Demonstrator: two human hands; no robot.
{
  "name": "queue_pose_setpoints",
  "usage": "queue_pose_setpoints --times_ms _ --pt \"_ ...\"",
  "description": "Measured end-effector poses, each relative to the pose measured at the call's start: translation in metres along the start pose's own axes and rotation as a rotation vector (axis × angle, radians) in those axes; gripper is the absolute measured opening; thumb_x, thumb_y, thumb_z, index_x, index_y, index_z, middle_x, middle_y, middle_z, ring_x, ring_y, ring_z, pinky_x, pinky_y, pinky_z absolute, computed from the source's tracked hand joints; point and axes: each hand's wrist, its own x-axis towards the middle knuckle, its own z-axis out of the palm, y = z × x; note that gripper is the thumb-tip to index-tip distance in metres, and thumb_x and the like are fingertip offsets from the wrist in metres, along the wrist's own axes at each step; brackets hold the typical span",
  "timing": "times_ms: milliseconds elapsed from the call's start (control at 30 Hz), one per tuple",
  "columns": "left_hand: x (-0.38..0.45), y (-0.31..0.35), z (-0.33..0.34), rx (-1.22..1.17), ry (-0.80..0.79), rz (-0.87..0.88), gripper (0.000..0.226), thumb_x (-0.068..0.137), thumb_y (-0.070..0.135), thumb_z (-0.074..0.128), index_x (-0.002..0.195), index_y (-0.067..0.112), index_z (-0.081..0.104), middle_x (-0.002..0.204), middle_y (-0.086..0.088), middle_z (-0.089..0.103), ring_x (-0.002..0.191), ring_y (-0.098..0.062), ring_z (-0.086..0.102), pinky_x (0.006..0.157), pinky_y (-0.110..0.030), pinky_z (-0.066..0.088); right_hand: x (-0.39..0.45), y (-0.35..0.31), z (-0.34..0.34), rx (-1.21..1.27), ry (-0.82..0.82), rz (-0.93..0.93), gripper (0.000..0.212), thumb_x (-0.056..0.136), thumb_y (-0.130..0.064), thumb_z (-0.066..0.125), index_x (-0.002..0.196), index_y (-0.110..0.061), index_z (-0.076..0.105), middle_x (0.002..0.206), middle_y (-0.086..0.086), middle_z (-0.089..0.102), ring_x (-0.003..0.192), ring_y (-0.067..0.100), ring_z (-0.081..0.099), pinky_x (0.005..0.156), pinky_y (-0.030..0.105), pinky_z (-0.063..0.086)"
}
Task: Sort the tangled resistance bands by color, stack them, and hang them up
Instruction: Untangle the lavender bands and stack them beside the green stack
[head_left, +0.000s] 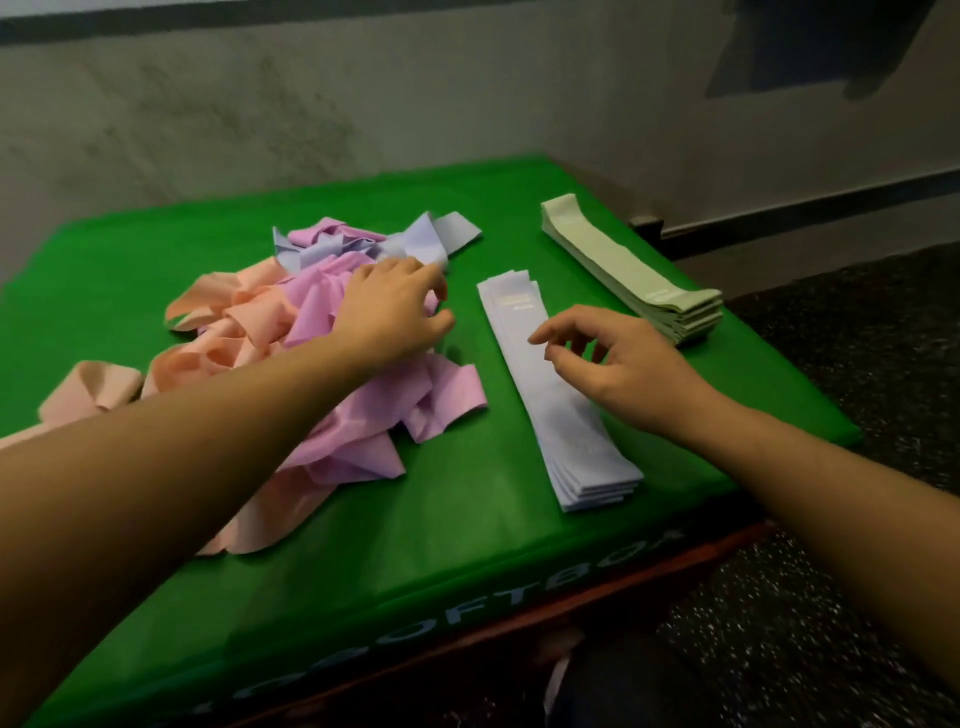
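Box top: green soft box (467, 545) carries all bands; bare green strip between tangle and blue stack, more bare surface along near edge.
Tangle: pink, peach and blue bands (311, 332) heaped on left half, loose ends trailing toward left and near edges.
Blue stack (561, 395): flat, centre-right, near end close to front edge.
Green stack (634, 270): flat, along right edge, well apart from tangle.
Left hand (395, 306): on tangle's far side, fingers curled onto a blue band; actual grip cannot be told.
Right hand (618, 364): over blue stack, fingers loosely curled, holding nothing.
Writing: "SOFTBOX" partly legible on box front; band labels too small to read.
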Motion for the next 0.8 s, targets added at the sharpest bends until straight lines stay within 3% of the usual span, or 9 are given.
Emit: queue_pose_setpoints --times_ms 200,333,433,533,667,733,800 --pt "-0.025 -0.054 0.0 0.08 -0.054 0.075 0.044 0.085 0.057 0.051 0.119 0.031 0.062 0.129 0.003 0.059 0.118 -0.021 0.053 0.104 -0.041 0.036 0.062 -0.002 0.036 -0.135 -0.021 -0.081 0.019 0.09 -0.008 0.062 0.102 -0.018 0.072 0.098 -0.003 0.067 0.082 0.007 0.057 0.07 0.008 0.037" --pt "-0.032 -0.075 0.014 -0.025 -0.047 -0.016 0.052 0.078 0.065 0.039 0.113 0.035 0.063 0.116 0.004 0.064 0.108 -0.022 0.058 0.095 -0.042 0.046 0.114 0.007 0.064 -0.309 -0.064 -0.139 0.025 0.082 -0.019 0.056 0.1 -0.019 0.074 0.098 0.003 0.068 0.09 0.022 0.059 0.084 0.031 0.044" --pt "-0.03 -0.083 0.028 -0.127 0.023 -0.048 0.043 0.079 0.062 0.044 0.104 0.034 0.065 0.105 0.007 0.066 0.101 -0.022 0.06 0.09 -0.042 0.048 0.149 0.016 0.082 -0.459 -0.136 -0.119 0.029 0.083 -0.009 0.057 0.103 -0.021 0.074 0.11 0.006 0.065 0.106 0.029 0.055 0.095 0.038 0.043" --pt "-0.032 -0.087 0.04 -0.228 0.127 -0.08 0.033 0.081 0.054 0.049 0.098 0.033 0.067 0.101 0.009 0.067 0.098 -0.02 0.06 0.087 -0.041 0.048 0.18 0.02 0.094 -0.583 -0.167 -0.106 0.04 0.083 -0.006 0.054 0.116 -0.022 0.069 0.124 0.005 0.063 0.117 0.031 0.051 0.099 0.042 0.044" --pt "-0.035 -0.087 0.045 -0.241 0.183 -0.048 0.033 0.082 0.053 0.047 0.097 0.031 0.067 0.099 0.01 0.066 0.096 -0.021 0.059 0.088 -0.042 0.045 0.214 0.022 0.1 -0.711 -0.216 -0.028 0.064 0.082 -0.013 0.059 0.144 -0.024 0.045 0.146 0.005 0.05 0.134 0.029 0.042 0.104 0.039 0.038" --pt "-0.035 -0.087 0.045 -0.238 0.194 -0.051 0.035 0.082 0.053 0.046 0.097 0.031 0.067 0.099 0.01 0.066 0.096 -0.021 0.058 0.088 -0.041 0.044 0.227 0.031 0.103 -0.799 -0.266 0.066 0.056 0.086 -0.025 0.061 0.141 -0.025 0.048 0.142 0.009 0.053 0.13 0.032 0.047 0.099 0.041 0.041" --pt "-0.035 -0.087 0.046 -0.236 0.196 -0.051 0.036 0.082 0.055 0.044 0.097 0.031 0.067 0.099 0.01 0.066 0.097 -0.021 0.058 0.089 -0.041 0.044 0.235 0.038 0.106 -0.831 -0.259 0.128 0.024 0.092 -0.032 0.057 0.114 -0.024 0.064 0.125 0.011 0.064 0.114 0.035 0.057 0.088 0.04 0.045"
